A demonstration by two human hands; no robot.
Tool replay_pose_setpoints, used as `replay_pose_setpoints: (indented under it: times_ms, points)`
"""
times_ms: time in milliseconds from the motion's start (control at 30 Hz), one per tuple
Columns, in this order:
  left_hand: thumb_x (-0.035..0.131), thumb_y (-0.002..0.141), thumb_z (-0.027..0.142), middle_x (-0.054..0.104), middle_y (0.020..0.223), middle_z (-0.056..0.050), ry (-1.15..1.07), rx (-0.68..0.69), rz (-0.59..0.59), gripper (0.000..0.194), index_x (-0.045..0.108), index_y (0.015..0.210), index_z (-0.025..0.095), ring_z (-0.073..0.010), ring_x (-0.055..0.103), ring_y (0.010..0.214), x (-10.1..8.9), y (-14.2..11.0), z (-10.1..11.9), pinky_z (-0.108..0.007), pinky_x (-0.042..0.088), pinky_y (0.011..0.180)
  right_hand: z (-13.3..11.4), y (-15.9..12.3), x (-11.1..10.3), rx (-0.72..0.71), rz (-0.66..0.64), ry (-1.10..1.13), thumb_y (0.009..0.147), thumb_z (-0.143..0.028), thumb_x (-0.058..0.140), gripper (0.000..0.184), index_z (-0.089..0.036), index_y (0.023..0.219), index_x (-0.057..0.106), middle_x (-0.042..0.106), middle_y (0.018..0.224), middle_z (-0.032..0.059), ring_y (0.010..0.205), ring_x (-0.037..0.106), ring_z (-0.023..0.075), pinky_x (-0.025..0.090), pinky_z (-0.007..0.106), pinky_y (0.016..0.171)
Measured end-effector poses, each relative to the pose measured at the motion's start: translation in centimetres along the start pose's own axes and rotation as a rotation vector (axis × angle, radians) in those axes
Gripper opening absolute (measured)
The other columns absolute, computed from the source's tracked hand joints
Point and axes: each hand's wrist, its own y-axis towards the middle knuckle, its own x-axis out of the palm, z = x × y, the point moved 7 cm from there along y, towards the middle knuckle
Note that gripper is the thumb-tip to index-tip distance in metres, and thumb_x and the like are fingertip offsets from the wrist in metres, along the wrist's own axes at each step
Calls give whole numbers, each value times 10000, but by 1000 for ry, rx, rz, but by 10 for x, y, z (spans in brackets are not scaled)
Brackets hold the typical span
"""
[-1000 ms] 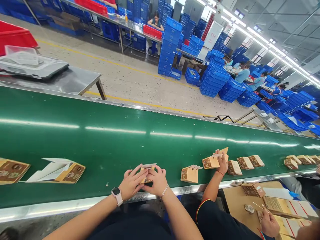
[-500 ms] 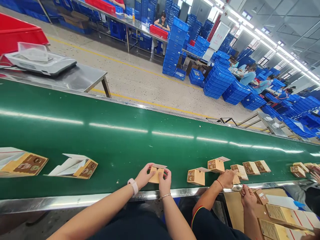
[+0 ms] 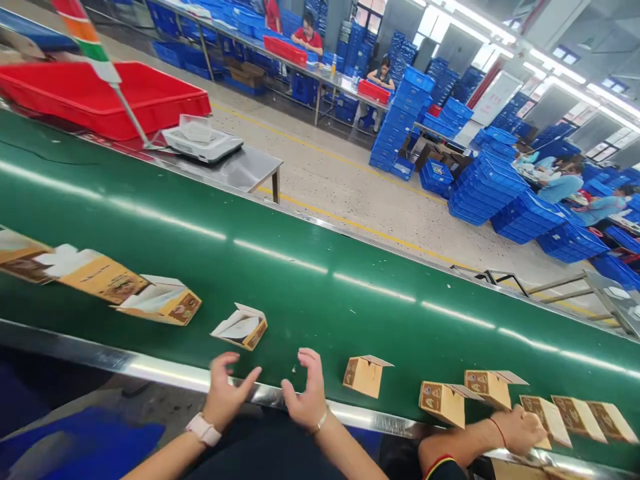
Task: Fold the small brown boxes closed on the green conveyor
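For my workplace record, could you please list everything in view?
Conveyor belt: one, green, across view
Left cartons: about four, brown and tan, belt
Right cartons: at least six, brown and tan, belt
Bins: at least three, red, beyond belt
Striped object: one, multicoloured, upper left
Scale: one, white, on metal table
Crates: many, blue, background
People: several, varied clothing, background
Coworker's hand: one, red wristband, right
Left hand: one, pale strap, belt edge
Right hand: one, bracelet, belt edge

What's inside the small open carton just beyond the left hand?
Inside the small open carton, beyond the left hand, only white inner panels show. They cover its bottom, so whether anything lies beneath cannot be seen.
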Motion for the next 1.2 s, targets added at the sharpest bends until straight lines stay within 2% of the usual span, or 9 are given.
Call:
replay_pose_setpoints:
  times_ms: [100,267,433,533,633,833,967,1067,1200]
  points:
    - [683,661,606,472,1324,-197,91,33,127,854,382,1334,175,-356,535,1174,-33,35,-13,-503,524,844,6,44,45,-99,-65,40,815,-341,608,525,-183,1298,477,565,1259,164,1184,548,278,500,449,970]
    - [572,792,537,566,1358,-131,149,602,-492,625,488,1352,272,-346,445,1311,2,63,18,-498,407,1004,28,60,80,-171,-270,-31,775,-408,665,524,-216,1256,587,615,1261,124,1227,526,304,427,509,1042]
    - [447,906,361,703,1161,-49,184,751,-624,314,676,1119,334,-309,476,1261,37,64,38,-479,397,936,41,54,72,-46,-193,-62,823,-386,625,160,-272,903,702,697,1036,54,1091,581,276,424,509,1008]
    - [463,890,327,716,988,-70,-1,607,-594,241,692,914,255,-273,567,1117,56,65,40,-465,438,920,59,48,63,200,136,-9,862,-406,556,223,-225,746,615,654,907,79,960,599,239,502,423,884]
    - [575,791,390,655,995,-99,-225,211,-450,250,585,946,194,-238,626,951,69,75,24,-428,507,855,87,24,56,531,508,34,778,-540,594,348,-207,834,510,571,903,85,850,588,212,539,322,700]
    - [635,650,295,638,994,-93,-382,-330,-762,390,523,1004,178,-230,638,931,117,62,34,-399,527,855,101,8,39,733,554,-29,723,-563,589,482,-176,987,474,562,946,105,832,576,231,529,378,730]
    - [652,709,352,654,938,-67,-287,-86,-674,284,568,927,191,-216,631,903,78,55,39,-360,528,808,39,13,18,397,583,-307,806,-466,586,460,-170,1136,461,490,1198,179,1154,486,311,421,499,963]
    - [513,854,402,554,578,4,-198,337,-747,297,516,625,214,-153,541,553,20,43,24,-275,466,545,-11,31,52,16,257,-279,873,-328,536,394,-205,1234,434,515,1231,145,1165,518,266,431,461,981]
    - [592,826,413,681,876,-82,30,541,-171,217,611,885,206,-241,642,838,-71,83,-9,-359,526,728,-22,61,117,-117,-179,-185,830,-377,596,658,-186,1409,350,479,1383,165,1284,441,300,405,487,1029]
